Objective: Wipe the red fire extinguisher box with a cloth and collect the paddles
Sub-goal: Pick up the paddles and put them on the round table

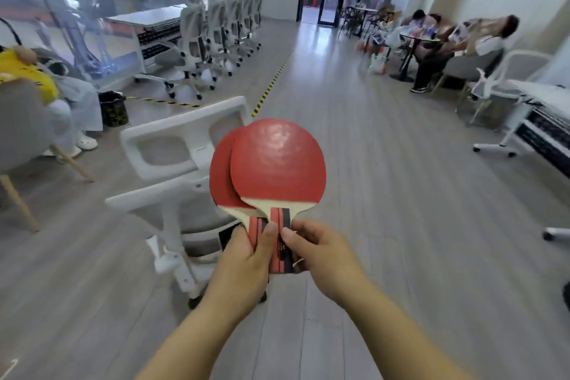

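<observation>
Two red table tennis paddles are stacked in front of me, blades up. The front paddle overlaps the rear paddle, whose left edge shows behind it. My left hand grips the handles from the left, thumb on the front handle. My right hand holds the same handles from the right, thumb on the black and red grip. No fire extinguisher box and no cloth are in view.
A white office chair stands just left of my hands. More white chairs and a desk line the glass wall at left. People sit at far left and at a table at right. Grey floor runs ahead to a door.
</observation>
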